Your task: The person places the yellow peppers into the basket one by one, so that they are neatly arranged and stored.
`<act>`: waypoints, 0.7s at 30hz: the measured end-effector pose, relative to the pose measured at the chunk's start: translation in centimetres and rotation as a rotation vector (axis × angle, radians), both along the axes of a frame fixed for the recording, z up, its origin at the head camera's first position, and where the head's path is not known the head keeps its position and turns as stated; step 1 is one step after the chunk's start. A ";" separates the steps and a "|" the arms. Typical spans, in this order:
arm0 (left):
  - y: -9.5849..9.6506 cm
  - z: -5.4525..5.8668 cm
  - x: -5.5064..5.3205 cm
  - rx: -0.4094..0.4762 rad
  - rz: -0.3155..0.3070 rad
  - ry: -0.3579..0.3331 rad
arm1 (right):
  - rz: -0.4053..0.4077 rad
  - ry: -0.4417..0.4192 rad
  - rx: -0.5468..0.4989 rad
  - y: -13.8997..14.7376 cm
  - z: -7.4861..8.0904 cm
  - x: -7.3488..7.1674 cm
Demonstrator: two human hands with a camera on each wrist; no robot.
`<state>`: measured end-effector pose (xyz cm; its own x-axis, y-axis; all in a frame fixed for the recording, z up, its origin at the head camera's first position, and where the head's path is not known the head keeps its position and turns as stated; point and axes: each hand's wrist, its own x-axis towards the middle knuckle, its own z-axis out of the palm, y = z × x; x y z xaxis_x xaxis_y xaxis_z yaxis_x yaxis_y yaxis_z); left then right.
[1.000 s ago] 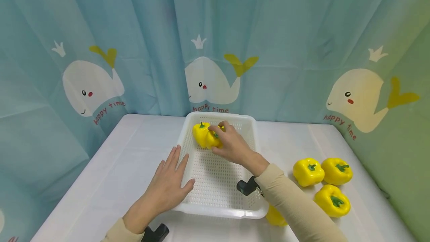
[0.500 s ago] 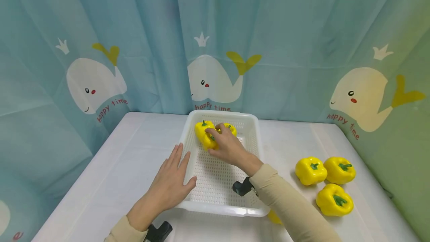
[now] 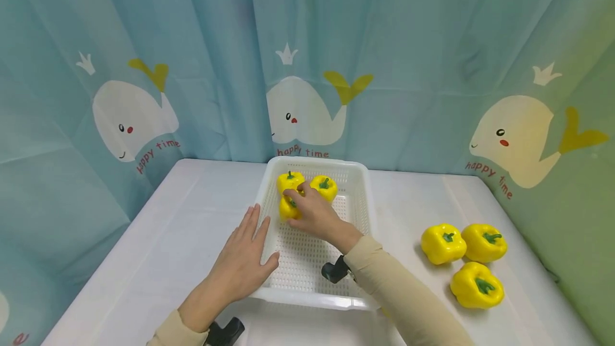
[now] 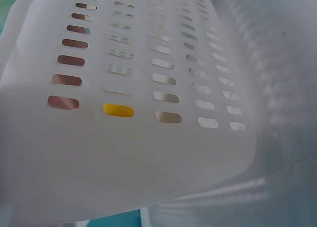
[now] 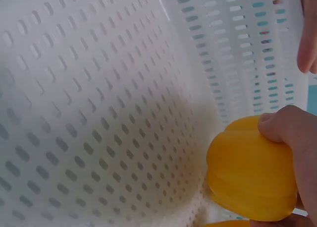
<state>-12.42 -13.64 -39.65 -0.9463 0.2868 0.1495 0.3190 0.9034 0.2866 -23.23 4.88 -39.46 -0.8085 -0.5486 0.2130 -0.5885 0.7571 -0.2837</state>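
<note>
A white perforated plastic basket (image 3: 312,300) stands on the table. My right hand (image 3: 317,213) reaches into it and grips a yellow bell pepper (image 3: 287,209) from above, near the left wall. In the right wrist view the thumb presses on this bell pepper (image 5: 250,175) beside the basket wall. Two more yellow bell peppers, one at the back left (image 3: 290,179) and one to its right (image 3: 324,188), sit behind the held one. My left hand (image 3: 240,260) rests with straight fingers on the basket's left rim. In the left wrist view, only the slotted basket wall (image 4: 148,152) shows clearly.
On the table right of the basket are three yellow bell peppers (image 3: 443,244), (image 3: 484,243), (image 3: 477,285). A sliver of another yellow one shows under the right forearm. A blue whale-print curtain (image 3: 408,41) hangs behind the white table (image 3: 192,202).
My right hand has moved left and slightly nearer with the gripped bell pepper, uncovering the bell pepper behind it at the right. The left hand stays at the basket rim.
</note>
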 end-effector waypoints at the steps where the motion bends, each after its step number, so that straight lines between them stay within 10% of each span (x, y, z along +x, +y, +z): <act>1: 0.0 0.0 0.0 -0.001 0.000 -0.001 | -0.001 -0.005 0.008 -0.2 -0.1 0.0; 21: 0.0 0.0 0.0 0.008 -0.013 0.005 | 0.072 -0.107 0.073 -0.6 -0.9 0.6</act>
<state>-12.39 -13.62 -39.68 -0.9418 0.2975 0.1568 0.3320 0.8969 0.2921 -22.60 4.32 -40.37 -0.7826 -0.6167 0.0852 -0.6113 0.7351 -0.2932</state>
